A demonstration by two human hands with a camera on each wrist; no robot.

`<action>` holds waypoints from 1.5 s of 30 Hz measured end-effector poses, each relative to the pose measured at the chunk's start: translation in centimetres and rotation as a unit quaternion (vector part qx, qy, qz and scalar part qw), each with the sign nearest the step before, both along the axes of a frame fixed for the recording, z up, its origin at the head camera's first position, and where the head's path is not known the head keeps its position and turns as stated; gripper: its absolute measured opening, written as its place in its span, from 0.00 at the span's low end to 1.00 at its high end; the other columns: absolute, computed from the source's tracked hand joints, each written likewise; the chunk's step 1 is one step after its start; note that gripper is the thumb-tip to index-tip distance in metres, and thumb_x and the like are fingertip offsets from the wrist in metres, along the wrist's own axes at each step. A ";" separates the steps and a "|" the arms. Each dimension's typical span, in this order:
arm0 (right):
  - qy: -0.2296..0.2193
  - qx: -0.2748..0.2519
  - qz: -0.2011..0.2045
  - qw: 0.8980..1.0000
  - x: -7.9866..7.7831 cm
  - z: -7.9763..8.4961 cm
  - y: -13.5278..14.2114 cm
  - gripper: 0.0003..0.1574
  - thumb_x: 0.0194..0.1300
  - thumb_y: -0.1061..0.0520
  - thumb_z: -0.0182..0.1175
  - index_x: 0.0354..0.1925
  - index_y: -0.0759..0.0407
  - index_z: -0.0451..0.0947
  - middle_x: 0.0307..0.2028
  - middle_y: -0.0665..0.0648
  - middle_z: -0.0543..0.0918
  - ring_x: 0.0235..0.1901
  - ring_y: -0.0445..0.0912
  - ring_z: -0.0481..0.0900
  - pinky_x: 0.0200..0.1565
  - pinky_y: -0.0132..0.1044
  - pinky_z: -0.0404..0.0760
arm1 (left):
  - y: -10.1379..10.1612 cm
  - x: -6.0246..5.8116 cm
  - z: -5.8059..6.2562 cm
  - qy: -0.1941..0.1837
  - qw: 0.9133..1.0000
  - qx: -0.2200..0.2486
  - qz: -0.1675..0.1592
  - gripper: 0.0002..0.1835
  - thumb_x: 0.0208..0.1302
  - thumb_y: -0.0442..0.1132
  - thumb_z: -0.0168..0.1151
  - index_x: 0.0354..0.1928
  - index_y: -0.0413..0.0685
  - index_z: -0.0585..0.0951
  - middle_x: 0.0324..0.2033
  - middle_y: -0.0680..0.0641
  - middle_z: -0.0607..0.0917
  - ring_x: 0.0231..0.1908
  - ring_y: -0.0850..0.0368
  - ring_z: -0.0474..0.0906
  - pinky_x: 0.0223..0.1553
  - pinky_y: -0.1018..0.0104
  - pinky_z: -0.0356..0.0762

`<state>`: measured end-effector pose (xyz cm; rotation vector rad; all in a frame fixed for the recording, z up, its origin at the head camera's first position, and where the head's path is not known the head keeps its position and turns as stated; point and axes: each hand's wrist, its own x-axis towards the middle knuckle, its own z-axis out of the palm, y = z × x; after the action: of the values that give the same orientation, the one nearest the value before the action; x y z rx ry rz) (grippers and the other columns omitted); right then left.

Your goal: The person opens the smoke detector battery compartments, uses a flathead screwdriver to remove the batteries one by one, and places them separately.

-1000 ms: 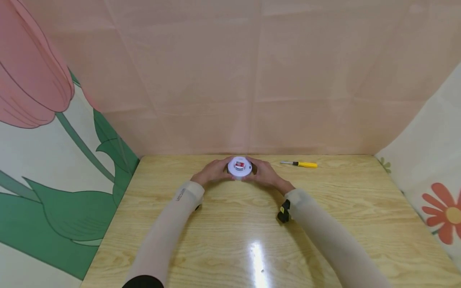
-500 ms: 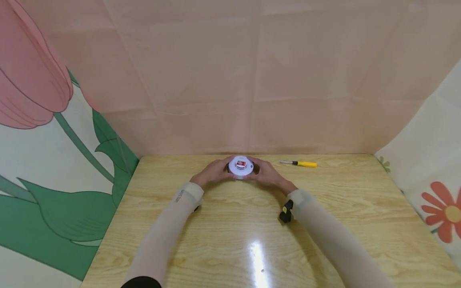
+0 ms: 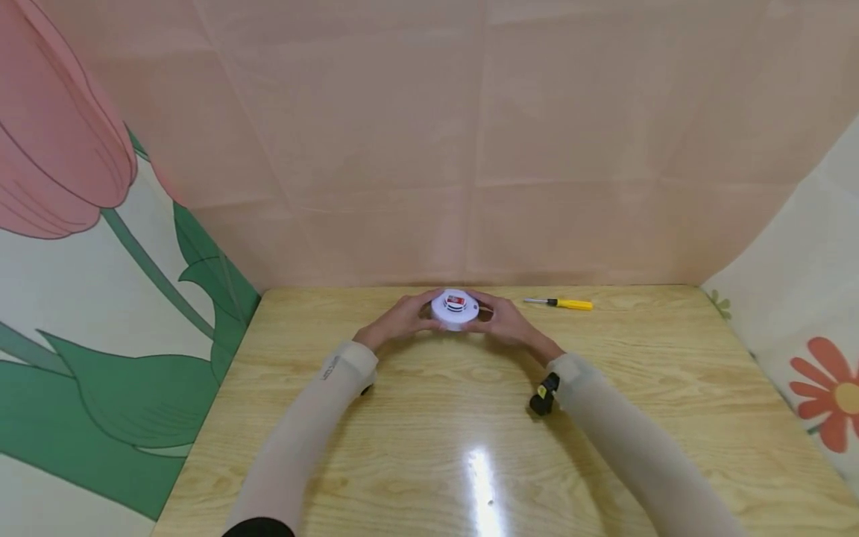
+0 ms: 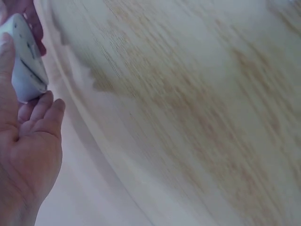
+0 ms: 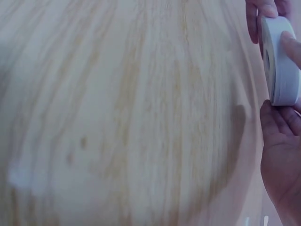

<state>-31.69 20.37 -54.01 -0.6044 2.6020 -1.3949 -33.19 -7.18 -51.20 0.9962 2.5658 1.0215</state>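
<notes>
A round white smoke detector [image 3: 456,320] with a red label on its raised centre is held between both hands near the table's far edge. My left hand [image 3: 401,316] grips its left rim, thumb on the near side and fingers round the far side. On the opposite rim, my right hand [image 3: 510,321] holds it the same way. The left wrist view shows slots in the flat underside of the detector [image 4: 27,66], with the left hand [image 4: 35,150] beneath. In the right wrist view the detector's side wall [image 5: 284,70] is seen, pinched by thumb and fingers.
To the right of the hands lies a screwdriver [image 3: 570,304] with a yellow and black handle, its tip pointing left. The wooden table [image 3: 416,447] ends at a pink cloth backdrop [image 3: 376,186]. A black device [image 3: 545,395] is strapped at the right wrist.
Both hands keep their grip on the smoke detector, which has shifted slightly to the right and turned a little. My right forearm has moved a bit to the right. The screwdriver stays where it was.
</notes>
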 end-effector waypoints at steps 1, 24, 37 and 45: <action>-0.007 -0.011 0.001 1.000 0.1 0.1 0.0 0.57 0.62 0.45 0.79 0.80 0.56 0.64 0.74 0.62 0.73 0.70 0.58 0.75 0.73 0.56 0.71 | 0.0 0.1 0.1 0.002 1.000 0.004 -0.001 0.48 0.66 0.46 0.76 0.82 0.43 0.62 0.76 0.40 0.71 0.76 0.45 0.67 0.79 0.52 0.60; 0.064 -0.053 0.037 0.996 1.5 1.9 1.4 0.51 0.56 0.58 0.83 0.74 0.65 0.72 0.70 0.68 0.78 0.67 0.62 0.78 0.67 0.55 0.78 | 1.1 0.5 0.6 -0.012 0.994 0.106 -0.029 0.42 0.66 0.41 0.74 0.79 0.39 0.67 0.74 0.40 0.74 0.74 0.50 0.70 0.73 0.67 0.68; 0.094 -0.050 0.025 0.994 2.5 1.7 2.3 0.37 0.63 0.57 0.78 0.67 0.66 0.79 0.62 0.67 0.84 0.58 0.59 0.86 0.56 0.46 0.87 | 1.7 1.3 0.8 0.005 0.993 0.112 -0.037 0.34 0.68 0.39 0.72 0.73 0.34 0.74 0.67 0.36 0.80 0.65 0.48 0.80 0.63 0.64 0.80; 0.049 -0.041 -0.009 0.998 2.9 1.9 2.5 0.27 0.73 0.53 0.69 0.65 0.64 0.82 0.58 0.64 0.87 0.53 0.53 0.87 0.53 0.40 0.87 | 2.4 1.8 0.8 -0.015 0.989 0.144 -0.037 0.31 0.72 0.35 0.68 0.73 0.34 0.73 0.68 0.36 0.80 0.67 0.46 0.79 0.63 0.67 0.79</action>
<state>-28.81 22.90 -52.15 -0.6785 2.6429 -1.5216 -31.41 -4.80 -50.40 1.1242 2.3800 1.4036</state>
